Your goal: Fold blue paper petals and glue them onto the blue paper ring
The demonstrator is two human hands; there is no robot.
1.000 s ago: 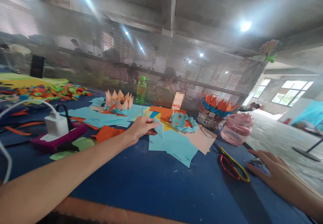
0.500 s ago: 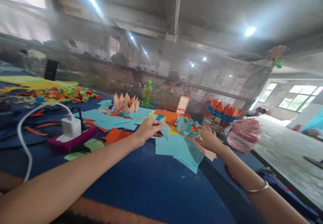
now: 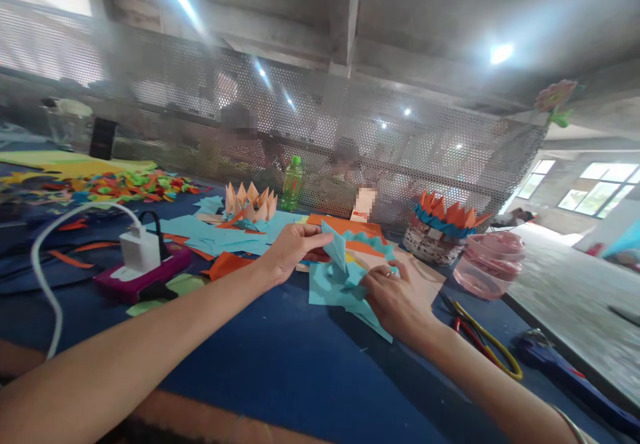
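Observation:
My left hand [image 3: 291,252] is closed, pinching a folded light blue paper piece [image 3: 335,247] between thumb and fingertips. Just to the right, my right hand [image 3: 397,297] curls around a ring of pointed blue folded papers [image 3: 374,241], which is blurred and partly covered by the hand. Part of the ring reaches behind the folded piece; I cannot tell whether the two touch. Under both hands lie loose blue paper sheets [image 3: 323,292], with a peach sheet [image 3: 425,277] to their right.
A peach paper crown [image 3: 250,207] and a green bottle [image 3: 292,184] stand behind. On the right are an orange-and-blue crown on a basket [image 3: 443,231], a pink container [image 3: 487,267], scissors [image 3: 487,344] and a blue tool [image 3: 565,371]. A purple power strip [image 3: 115,284] sits left.
My right hand has come nearer and to the left, bringing the blue paper ring off the sheets. My left hand has shifted slightly right and up with the folded piece.

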